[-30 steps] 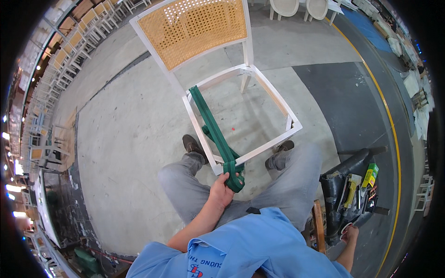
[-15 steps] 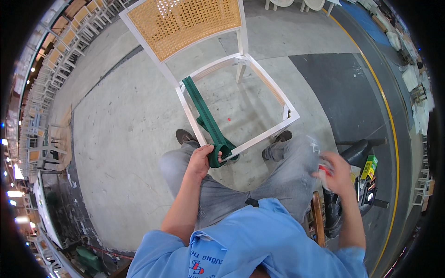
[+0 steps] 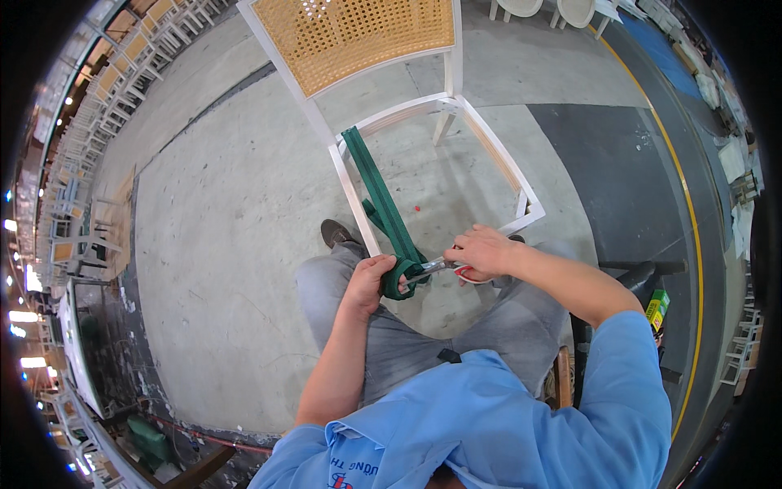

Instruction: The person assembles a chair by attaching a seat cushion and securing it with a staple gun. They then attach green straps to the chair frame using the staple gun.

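Note:
A white chair frame [image 3: 350,183] with a woven cane back [image 3: 358,33] stands in front of my knees, its seat open. A green webbing strap [image 3: 379,200] runs from the frame's back rail to the front rail. My left hand [image 3: 371,281] grips the strap's loose end at the front rail. My right hand [image 3: 485,251] holds red-handled scissors [image 3: 444,267], and their blades point left and meet the strap beside my left hand.
Grey concrete floor lies all around. A dark stand with a green-and-yellow box [image 3: 656,308] sits at my right. Rows of white chairs [image 3: 90,106] line the far left, and more chairs [image 3: 554,10] stand at the top. A yellow line [image 3: 692,212] curves down the right side.
My right hand has come from the stand at my right up to the front rail, now holding scissors against the strap. My left hand stays on the strap end.

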Demonstrator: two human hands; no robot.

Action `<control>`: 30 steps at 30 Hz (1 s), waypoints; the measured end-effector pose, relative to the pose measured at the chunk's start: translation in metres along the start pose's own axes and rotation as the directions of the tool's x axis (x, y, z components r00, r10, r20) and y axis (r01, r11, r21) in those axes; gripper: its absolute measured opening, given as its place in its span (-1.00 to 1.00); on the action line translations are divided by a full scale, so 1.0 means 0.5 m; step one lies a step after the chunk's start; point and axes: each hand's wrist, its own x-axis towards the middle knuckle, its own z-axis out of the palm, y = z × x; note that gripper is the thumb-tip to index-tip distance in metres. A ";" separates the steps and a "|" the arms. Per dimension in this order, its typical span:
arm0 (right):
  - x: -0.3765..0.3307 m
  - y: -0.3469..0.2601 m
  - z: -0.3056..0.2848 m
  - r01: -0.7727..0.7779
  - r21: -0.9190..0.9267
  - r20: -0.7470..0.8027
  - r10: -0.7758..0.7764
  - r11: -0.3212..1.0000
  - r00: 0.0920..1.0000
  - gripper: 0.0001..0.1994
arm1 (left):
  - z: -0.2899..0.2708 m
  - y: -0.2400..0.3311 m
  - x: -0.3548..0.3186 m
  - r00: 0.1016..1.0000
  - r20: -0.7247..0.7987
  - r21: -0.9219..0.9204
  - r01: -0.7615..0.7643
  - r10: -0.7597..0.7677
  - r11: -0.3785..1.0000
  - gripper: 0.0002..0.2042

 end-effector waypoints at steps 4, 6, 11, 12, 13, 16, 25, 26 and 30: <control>0.018 0.015 0.008 0.020 0.004 0.055 -0.020 1.000 0.998 -0.59 | 0.005 0.001 0.002 1.000 0.007 0.002 0.002 -0.002 1.000 -0.84; 0.013 0.030 0.012 0.043 -0.017 0.081 -0.041 0.999 0.996 -0.61 | 0.014 0.000 0.004 1.000 0.012 -0.010 0.001 -0.001 1.000 -0.84; 0.040 0.007 0.004 0.114 -0.023 -0.012 -0.114 0.993 0.993 -0.63 | 0.007 -0.001 -0.003 1.000 -0.001 -0.011 0.006 -0.006 1.000 -0.85; 0.044 0.003 0.008 0.140 -0.050 -0.067 -0.144 0.989 0.987 -0.63 | 0.007 -0.001 -0.003 1.000 0.018 0.004 0.006 -0.006 1.000 -0.86; 0.046 0.003 0.010 0.128 -0.048 -0.047 -0.130 0.991 0.990 -0.63 | 0.008 -0.001 -0.002 0.999 0.036 0.020 0.007 -0.008 1.000 -0.86; 0.038 0.003 0.019 0.069 -0.019 0.005 -0.068 0.997 0.998 -0.62 | 0.018 -0.011 0.001 0.999 0.044 0.020 -0.011 0.010 1.000 -0.87; 0.033 -0.039 0.033 0.068 0.066 -0.257 -0.049 0.995 0.965 -0.57 | 0.021 -0.011 -0.003 0.998 0.031 -0.005 -0.047 0.048 0.999 -0.87; 0.040 -0.039 0.019 0.024 0.080 -0.157 -0.012 0.996 0.988 -0.56 | 0.016 -0.007 -0.006 0.999 0.029 -0.016 -0.045 0.046 0.999 -0.86; -0.021 -0.023 0.008 -0.133 0.232 -0.190 0.179 0.964 0.965 -0.54 | 0.036 0.008 -0.015 0.989 0.039 -0.048 -0.139 0.141 0.989 -0.85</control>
